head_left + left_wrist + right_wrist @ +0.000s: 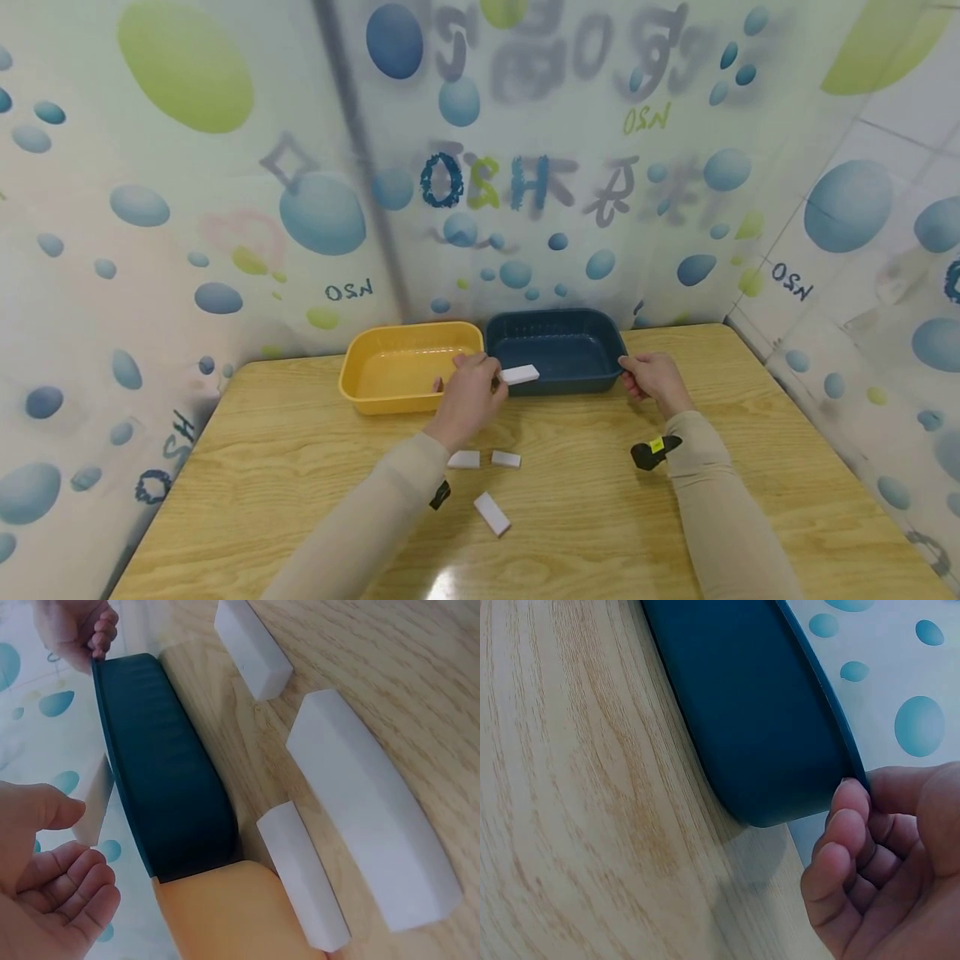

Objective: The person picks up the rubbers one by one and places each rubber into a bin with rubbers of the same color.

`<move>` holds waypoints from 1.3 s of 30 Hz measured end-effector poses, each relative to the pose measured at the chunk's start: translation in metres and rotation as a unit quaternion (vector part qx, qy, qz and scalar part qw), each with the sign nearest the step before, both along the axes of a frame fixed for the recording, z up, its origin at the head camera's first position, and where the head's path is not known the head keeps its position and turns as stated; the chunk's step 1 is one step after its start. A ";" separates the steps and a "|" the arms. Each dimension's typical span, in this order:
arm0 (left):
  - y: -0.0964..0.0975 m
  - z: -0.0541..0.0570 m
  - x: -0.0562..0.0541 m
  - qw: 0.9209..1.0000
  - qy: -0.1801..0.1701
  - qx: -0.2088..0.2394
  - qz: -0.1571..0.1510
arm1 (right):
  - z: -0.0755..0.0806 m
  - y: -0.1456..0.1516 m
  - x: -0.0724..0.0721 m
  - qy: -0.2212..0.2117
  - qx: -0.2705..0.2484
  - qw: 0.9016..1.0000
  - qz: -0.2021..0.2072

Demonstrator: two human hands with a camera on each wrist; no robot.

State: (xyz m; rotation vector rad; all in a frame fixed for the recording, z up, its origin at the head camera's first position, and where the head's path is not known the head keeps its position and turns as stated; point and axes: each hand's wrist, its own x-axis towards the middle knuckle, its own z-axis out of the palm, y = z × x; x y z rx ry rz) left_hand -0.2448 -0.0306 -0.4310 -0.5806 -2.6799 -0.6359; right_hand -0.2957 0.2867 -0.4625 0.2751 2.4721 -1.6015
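Observation:
My left hand [467, 402] pinches a white rectangular block [521, 375] between thumb and fingers. In the head view this block overlaps the left front part of the dark blue plastic basin [577, 386]. At the basin's right front corner, my right hand [654, 380] grips the rim; the right wrist view shows the thumb [904, 787] on one side and curled fingertips on the other. Next to the blue basin stands a yellow basin [390, 406], partly covered by my left hand. Three more white blocks lie on the table nearer me: one [465, 459], a second [506, 459] and a third [492, 514].
Both basins stand side by side near the back edge of the wooden table [585, 517]. Behind them hangs a pale curtain [517, 242] with blue and green spots. A dark device [656, 452] is strapped at my right wrist.

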 end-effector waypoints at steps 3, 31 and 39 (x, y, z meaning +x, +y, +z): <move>0.001 -0.001 -0.003 1.000 -0.013 -0.002 0.006 | 0.000 0.000 0.000 0.001 0.000 1.000 0.001; 0.015 -0.007 -0.034 0.998 -0.048 -0.024 0.020 | 0.001 0.000 0.001 0.002 0.004 1.000 0.005; 0.019 -0.005 -0.041 0.997 -0.059 -0.037 0.025 | 0.002 0.000 0.001 -0.001 -0.002 1.000 0.003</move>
